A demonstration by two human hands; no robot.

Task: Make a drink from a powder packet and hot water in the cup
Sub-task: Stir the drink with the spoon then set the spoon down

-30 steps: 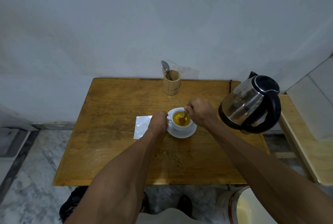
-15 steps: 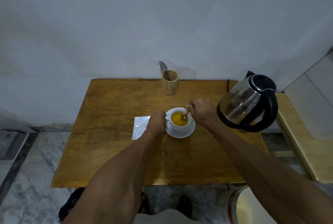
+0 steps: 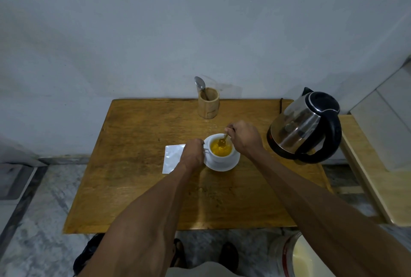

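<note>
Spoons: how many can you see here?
2. One spoon is in the right hand, dipping into the cup; another spoon stands in the wooden holder.

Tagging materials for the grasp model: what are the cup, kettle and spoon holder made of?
Cup: glossy white, looks ceramic, matching saucer.
Kettle: mirror-bright metal body, likely stainless steel; black lid and handle, probably plastic.
Spoon holder: pale matte wood or bamboo, grain unclear.

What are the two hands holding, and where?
The right hand pinches the top of the spoon handle, bowl in the drink. The left hand grips the cup at its handle side.
</note>
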